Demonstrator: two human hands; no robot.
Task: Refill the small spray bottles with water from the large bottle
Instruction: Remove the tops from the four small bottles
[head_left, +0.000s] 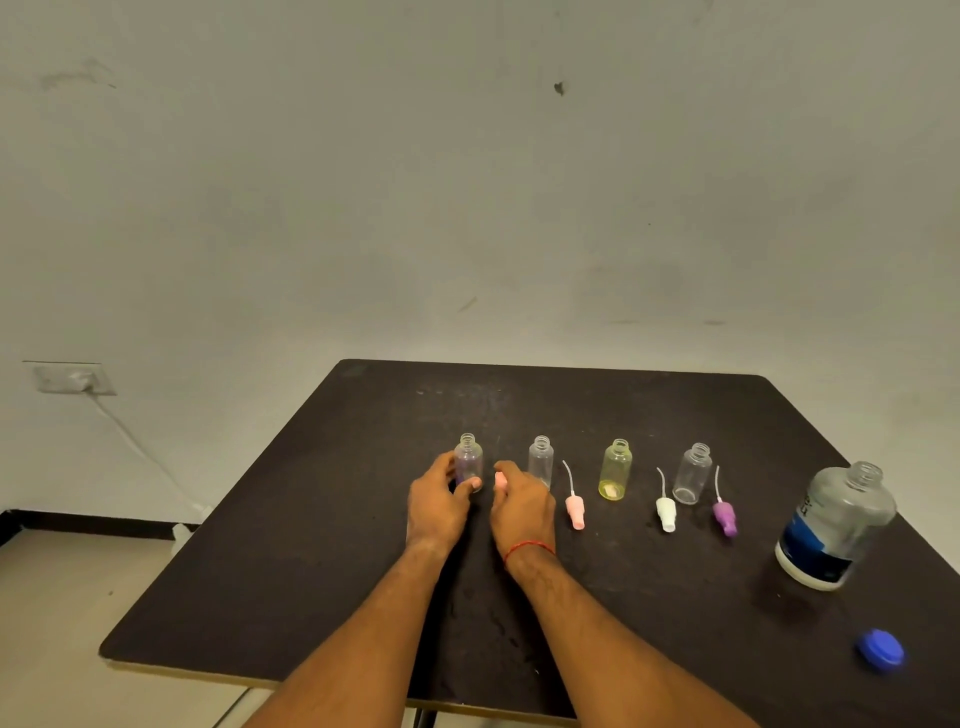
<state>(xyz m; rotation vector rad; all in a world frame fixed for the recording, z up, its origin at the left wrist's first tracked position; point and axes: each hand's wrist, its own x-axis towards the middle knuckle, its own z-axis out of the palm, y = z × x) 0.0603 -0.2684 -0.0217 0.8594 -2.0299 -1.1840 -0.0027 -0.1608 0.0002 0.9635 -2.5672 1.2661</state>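
Four small bottles are standing uncapped. Fingers of the left hand are curling round the leftmost purple-tinted plastic bottle, likely light and tippy. Fingers of the right hand are pinching a pink spray cap just beside it.

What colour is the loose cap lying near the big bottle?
Blue: the round plastic screw cap shows clearly in the head view.

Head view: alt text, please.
Left hand grips the leftmost small bottle; right hand holds a pink spray head beside it. On the table: three more open bottles, three loose spray heads, the uncapped large bottle, a blue cap.
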